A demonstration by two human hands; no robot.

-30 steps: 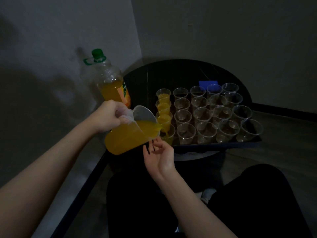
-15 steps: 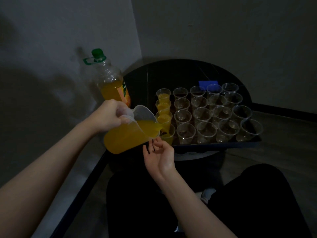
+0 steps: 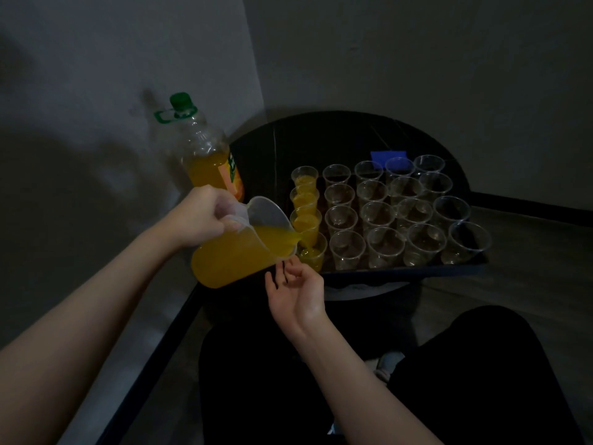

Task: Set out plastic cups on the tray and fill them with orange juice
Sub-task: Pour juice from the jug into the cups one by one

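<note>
Orange label on our green-capped bottle is unreadable. Our left hand grips the tilted clear jug, pouring juice into the nearest left-column cup on the tray; our right hand hovers palm-up, fingers loosely curled, holding nothing.

The jug hides the left side of the nearest filled cup. The left hand covers the jug's handle. The bottle has its base hidden behind that hand. A blue object sits partly hidden behind the far cups. Both forearms are cut off at the bottom edge.
</note>
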